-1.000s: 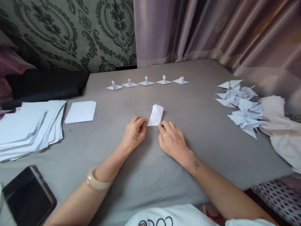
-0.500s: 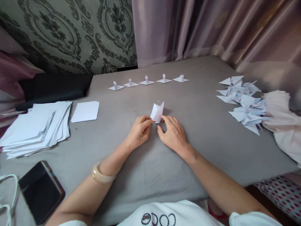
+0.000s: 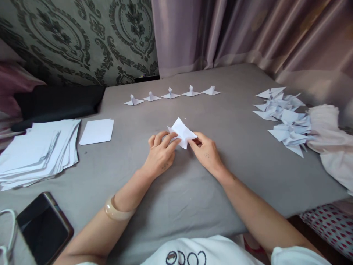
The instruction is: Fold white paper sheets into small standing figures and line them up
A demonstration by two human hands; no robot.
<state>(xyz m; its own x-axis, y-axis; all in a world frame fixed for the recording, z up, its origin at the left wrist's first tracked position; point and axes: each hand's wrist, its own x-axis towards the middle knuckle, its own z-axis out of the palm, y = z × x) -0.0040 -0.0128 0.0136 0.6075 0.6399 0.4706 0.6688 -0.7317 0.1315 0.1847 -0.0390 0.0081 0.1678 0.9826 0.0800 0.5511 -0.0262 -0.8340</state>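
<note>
A white sheet of folded paper (image 3: 182,129) lies between my hands at the middle of the grey-covered table, partly opened out with a pointed corner away from me. My left hand (image 3: 162,151) rests its fingers on the paper's left and near side, covering part of it. At the right corner, my right hand (image 3: 204,150) pinches the paper between thumb and fingers. Beyond my hands stands a row of several small folded paper figures (image 3: 170,94), each with a flat pointed base and an upright middle.
On the left lie a stack of white paper (image 3: 41,151), a smaller pile of square sheets (image 3: 96,131), a phone (image 3: 44,228), a white cable (image 3: 9,235) and a black cloth (image 3: 57,105). A heap of folded paper pieces (image 3: 286,116) sits at right beside a pale cloth (image 3: 329,140).
The folded paper has gone from standing up in a peaked shape to a flatter, spread shape. My right hand has closed on its right corner; my left fingers have spread over it.
</note>
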